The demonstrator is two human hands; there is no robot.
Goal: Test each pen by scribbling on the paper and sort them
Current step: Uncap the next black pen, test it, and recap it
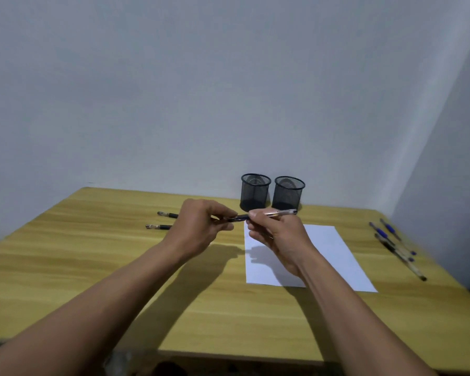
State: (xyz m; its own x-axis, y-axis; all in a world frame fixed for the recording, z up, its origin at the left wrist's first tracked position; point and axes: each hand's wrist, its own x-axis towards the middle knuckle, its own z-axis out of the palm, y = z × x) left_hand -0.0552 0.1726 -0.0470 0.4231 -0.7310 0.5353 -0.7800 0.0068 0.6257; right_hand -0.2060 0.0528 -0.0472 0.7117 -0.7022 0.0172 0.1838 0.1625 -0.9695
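Observation:
Both hands hold one pen (281, 213) level above the table, just left of the white paper (334, 248). My right hand (277, 237) grips its clear barrel. My left hand (201, 226) pinches the dark cap end (239, 218). Two dark pens (162, 220) lie on the wood behind my left hand. Several pens (396, 245), some with blue grips, lie in a loose bunch at the right edge. Two black mesh cups, the left one (255, 191) and the right one (288, 193), stand side by side at the back.
The wooden table (92, 267) sits in a corner, with a grey wall behind and another close on the right. My forearms cross the near half of the tabletop. The table's front edge is near the bottom of the view.

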